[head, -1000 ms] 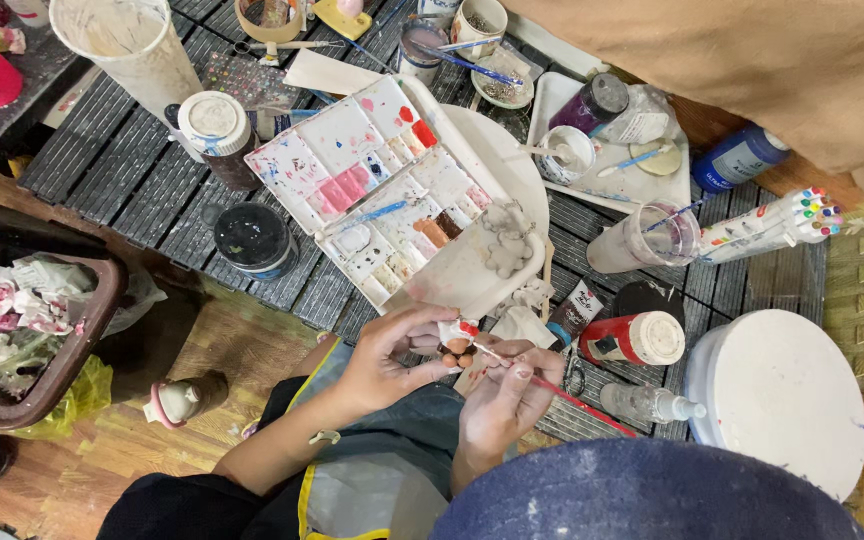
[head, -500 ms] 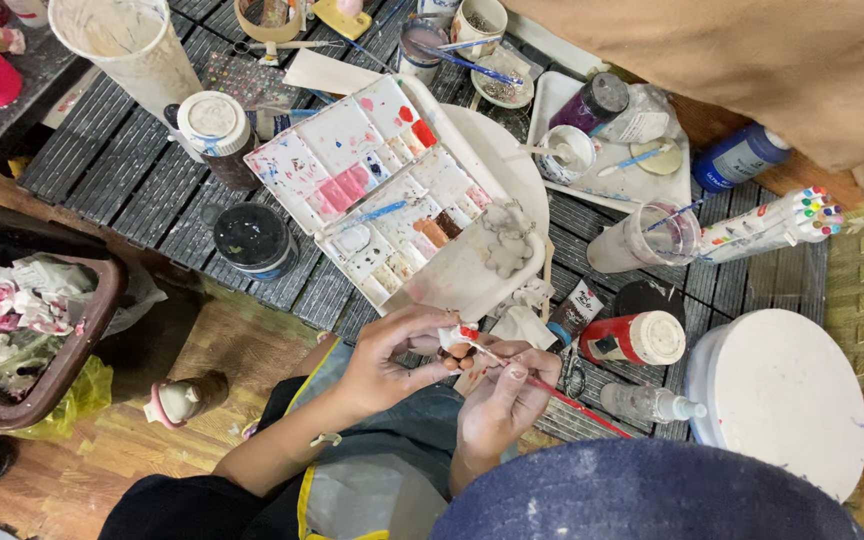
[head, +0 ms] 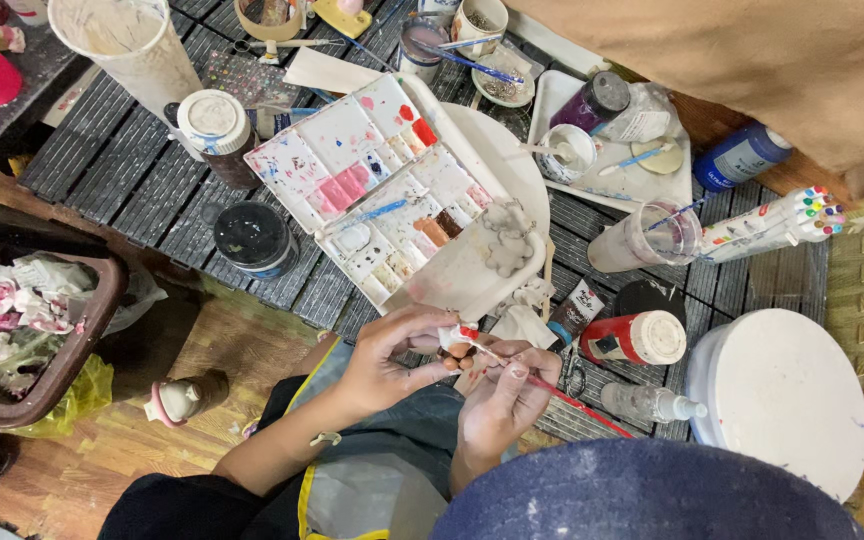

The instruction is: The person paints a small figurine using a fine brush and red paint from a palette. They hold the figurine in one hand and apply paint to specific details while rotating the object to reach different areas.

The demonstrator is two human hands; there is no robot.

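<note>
Beside the paint-smeared white plastic palette (head: 392, 190), a glossy red plastic bottle (head: 632, 338) is lying on the dark ribbed slatted mat (head: 122, 170), which is resting on a smooth wooden floor (head: 232, 345).

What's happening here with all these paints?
A person is painting a small figurine, pinched in the left hand. The right hand holds a red-handled brush with its tip at the figurine's red spot. An open paint palette lies just beyond on the dark slatted table, among jars and bottles.
</note>
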